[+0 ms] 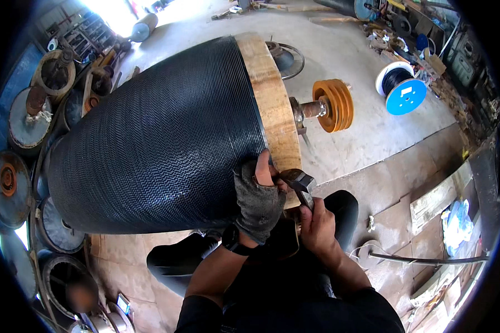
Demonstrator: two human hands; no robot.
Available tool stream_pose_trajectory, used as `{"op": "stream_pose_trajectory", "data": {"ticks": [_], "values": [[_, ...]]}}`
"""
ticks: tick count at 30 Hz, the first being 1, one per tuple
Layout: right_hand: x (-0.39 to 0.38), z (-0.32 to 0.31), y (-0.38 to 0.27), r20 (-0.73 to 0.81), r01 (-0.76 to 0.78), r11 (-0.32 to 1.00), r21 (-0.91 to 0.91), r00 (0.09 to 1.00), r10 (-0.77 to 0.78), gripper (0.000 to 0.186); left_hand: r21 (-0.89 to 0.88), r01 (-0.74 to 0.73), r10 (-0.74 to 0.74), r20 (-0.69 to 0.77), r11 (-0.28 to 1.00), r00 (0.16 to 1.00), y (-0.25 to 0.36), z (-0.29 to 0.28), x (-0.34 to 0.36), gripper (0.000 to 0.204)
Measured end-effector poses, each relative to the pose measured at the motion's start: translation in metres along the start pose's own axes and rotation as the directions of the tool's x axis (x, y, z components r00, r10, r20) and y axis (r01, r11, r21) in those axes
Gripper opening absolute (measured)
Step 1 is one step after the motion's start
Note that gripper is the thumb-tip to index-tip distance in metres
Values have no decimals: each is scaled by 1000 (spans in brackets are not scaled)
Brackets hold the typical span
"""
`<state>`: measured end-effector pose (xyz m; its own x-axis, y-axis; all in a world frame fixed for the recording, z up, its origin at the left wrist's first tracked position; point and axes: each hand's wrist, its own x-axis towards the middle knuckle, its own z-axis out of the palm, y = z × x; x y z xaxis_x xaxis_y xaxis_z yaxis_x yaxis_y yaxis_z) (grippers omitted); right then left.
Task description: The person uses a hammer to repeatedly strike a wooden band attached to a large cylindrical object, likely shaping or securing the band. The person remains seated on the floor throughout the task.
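Observation:
A large drum [166, 127] wound closely with black ridged cord or wire lies on its side before me. Its right end carries a pale wooden rim [272, 94]. My left hand [258, 197], in a grey fingerless glove, rests at the border between winding and wood. One finger stretches up along that edge while the others curl close together; whatever they pinch is too small or hidden. Just right of them is the head of a hammer [298, 182]. My bare right hand [318, 225] grips this hammer, its handle mostly covered by the fingers.
An orange grooved pulley [333, 105] sits on the shaft beyond the wooden rim. A blue-and-white cable spool [405, 94] stands on the floor to the right. Rusty round drums and wheels [11, 180] crowd the left side. A dark rod [428, 259] juts in at lower right.

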<state>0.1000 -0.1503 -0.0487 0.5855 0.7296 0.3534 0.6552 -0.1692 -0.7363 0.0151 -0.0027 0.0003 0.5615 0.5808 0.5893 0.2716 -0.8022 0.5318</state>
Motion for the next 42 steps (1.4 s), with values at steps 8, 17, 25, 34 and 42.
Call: {"op": "stream_pose_trajectory", "data": {"ticks": [8, 17, 25, 34, 42], "values": [[8, -3, -7, 19, -1, 998, -59, 1000, 3, 26, 114, -21, 26, -40, 993, 999, 6, -1, 6, 79], [6, -6, -5, -33, -3, 998, 58, 999, 5, 24, 137, -69, 89, -145, 988, 985, 5, -6, -19, 82], [5, 1, -5, -25, -50, 997, 61, 998, 52, 19, -517, 436, -125, 530, 736, 839, -22, 14, -168, 49], [1, 17, 1, 40, -120, 990, -77, 992, 123, 20, 53, -197, 147, 485, 979, 862, -37, 43, -187, 21], [-6, 6, -8, -106, 143, 983, -117, 982, -155, 23, -296, 222, -16, 568, 929, 823, -18, -2, -155, 16]]}}
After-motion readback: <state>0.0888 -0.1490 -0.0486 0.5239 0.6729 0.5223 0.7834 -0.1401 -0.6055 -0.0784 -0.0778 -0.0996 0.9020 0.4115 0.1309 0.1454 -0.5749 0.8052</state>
